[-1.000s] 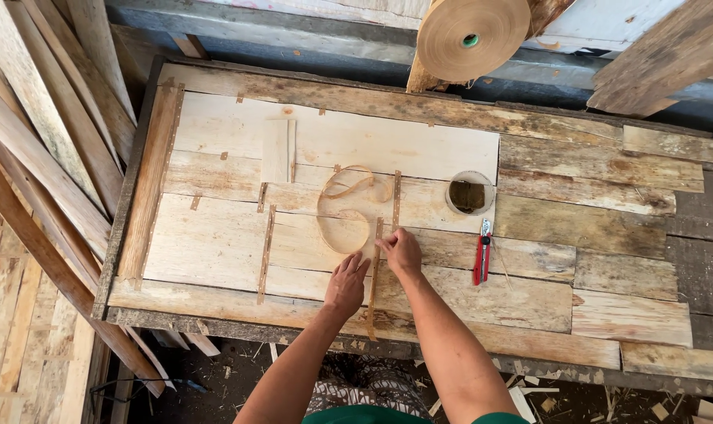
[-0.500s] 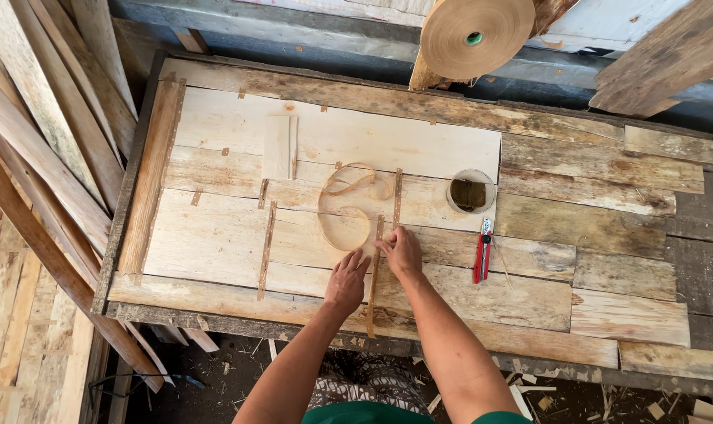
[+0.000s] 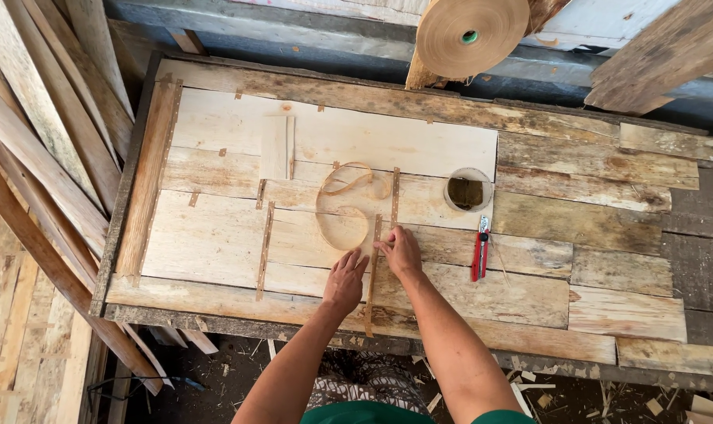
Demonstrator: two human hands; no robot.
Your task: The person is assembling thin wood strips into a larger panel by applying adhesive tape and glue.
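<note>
both my hands are flat on the veneer sheet (image 3: 215,235), palms down and fingers spread, gripping nothing. my left hand (image 3: 345,281) presses the sheet just beside the brown tape strip (image 3: 371,275) that runs toward me along a seam; my right hand (image 3: 401,250) sits on the other side of that strip, fingertips touching it. just beyond my fingers a loose curl of paper tape (image 3: 345,208) lies on the sheet, bent into a loop. off to my right, near but apart, lie a red utility knife (image 3: 480,248) and a small round tub (image 3: 467,189). the big tape roll (image 3: 473,30) hangs well beyond, past the bench (image 3: 592,235).

the tape looks light, thin and limp, easy to tear or crease, so i'd judge it best pinched at a free end. the veneer seems thin and brittle; flat pressure suits it better than lifting by an edge.
</note>
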